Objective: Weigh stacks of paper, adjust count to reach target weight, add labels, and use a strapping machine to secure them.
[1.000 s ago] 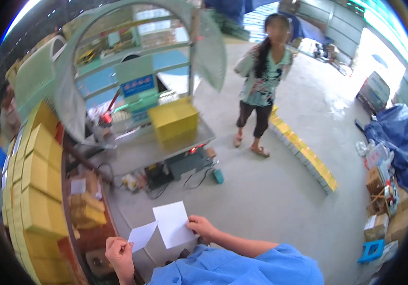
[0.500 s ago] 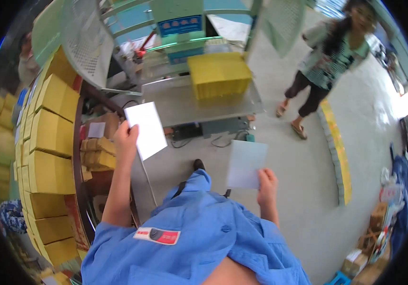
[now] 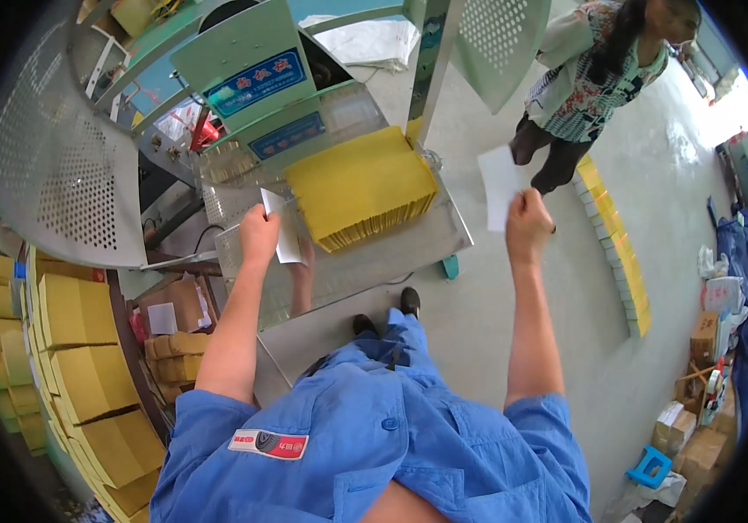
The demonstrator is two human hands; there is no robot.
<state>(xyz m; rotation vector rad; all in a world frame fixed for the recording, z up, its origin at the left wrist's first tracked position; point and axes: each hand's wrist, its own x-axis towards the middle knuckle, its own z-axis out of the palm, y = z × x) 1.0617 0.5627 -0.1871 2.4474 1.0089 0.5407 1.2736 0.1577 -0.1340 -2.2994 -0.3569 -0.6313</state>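
Note:
My left hand (image 3: 259, 234) is closed on a white card (image 3: 284, 228), which stands tilted over the metal table at the left side of a yellow stack. Out to the right, my right hand (image 3: 529, 228) pinches a second white card (image 3: 498, 185) by its edge, above the floor. Between the two hands lies the yellow paper stack (image 3: 357, 179), a thick block of many sheets on the shiny metal table (image 3: 348, 275) of a green machine (image 3: 243, 65). Neither hand touches the stack.
Yellow bundles (image 3: 91, 379) fill a rack at my left. A perforated metal guard (image 3: 60, 166) juts out at the upper left. A person (image 3: 601, 70) stands at the upper right, beside a row of yellow bundles (image 3: 615, 248) on the floor. Boxes and a blue stool (image 3: 650, 467) sit lower right.
I have come closer to the machine table. Both hands, each with its card, have moved up and forward; my right one also moved right. The person at the right has turned the head aside.

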